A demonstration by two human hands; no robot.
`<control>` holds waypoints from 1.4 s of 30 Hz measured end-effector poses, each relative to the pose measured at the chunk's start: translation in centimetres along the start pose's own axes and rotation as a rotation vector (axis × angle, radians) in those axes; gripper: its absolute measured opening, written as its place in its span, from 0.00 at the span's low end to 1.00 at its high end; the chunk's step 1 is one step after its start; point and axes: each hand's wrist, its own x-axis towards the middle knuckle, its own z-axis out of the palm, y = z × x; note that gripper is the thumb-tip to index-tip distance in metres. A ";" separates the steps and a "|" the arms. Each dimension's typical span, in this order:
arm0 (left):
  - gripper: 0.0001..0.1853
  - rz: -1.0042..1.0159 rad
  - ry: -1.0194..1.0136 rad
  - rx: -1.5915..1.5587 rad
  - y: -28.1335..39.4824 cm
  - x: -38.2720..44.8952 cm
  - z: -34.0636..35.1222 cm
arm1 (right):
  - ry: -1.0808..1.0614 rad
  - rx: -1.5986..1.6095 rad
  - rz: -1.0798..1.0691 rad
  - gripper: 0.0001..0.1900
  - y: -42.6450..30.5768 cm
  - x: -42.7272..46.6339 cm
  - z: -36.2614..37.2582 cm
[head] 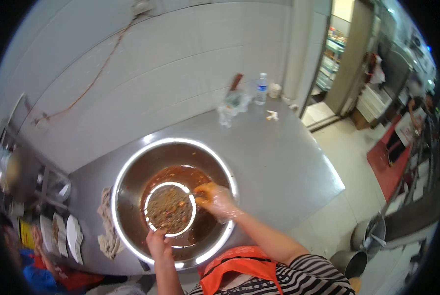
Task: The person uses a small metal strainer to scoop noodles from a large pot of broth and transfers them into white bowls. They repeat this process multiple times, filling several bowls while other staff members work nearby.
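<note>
A large stainless-steel basin [129,221] stands before me with reddish-brown liquid [205,228] in its bottom. Inside it is a smaller round metal-rimmed vessel, perhaps a strainer [170,183], filled with a brown, lumpy mixture [170,210]. My left hand [159,244] is bare and grips this vessel's near rim. On the other side, my right hand [216,201] wears a clear plastic glove stained orange at the fingers. Its thumb and fingers are curved apart beside the vessel's right rim, with nothing seen between them; contact with the rim is unclear.
The steel table [279,158] bears a rumpled cloth [109,228], stacked white dishes [74,236], a plastic bag [234,103], a water bottle [261,88] and a paper cup [274,90]. Another person's arm [44,247] is at left. Metal pots [349,263] stand on the floor right.
</note>
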 end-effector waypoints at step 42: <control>0.15 -0.137 -0.029 0.019 -3.3 1.4 -0.3 | -0.667 -0.593 -0.273 0.18 -4.2 4.6 6.5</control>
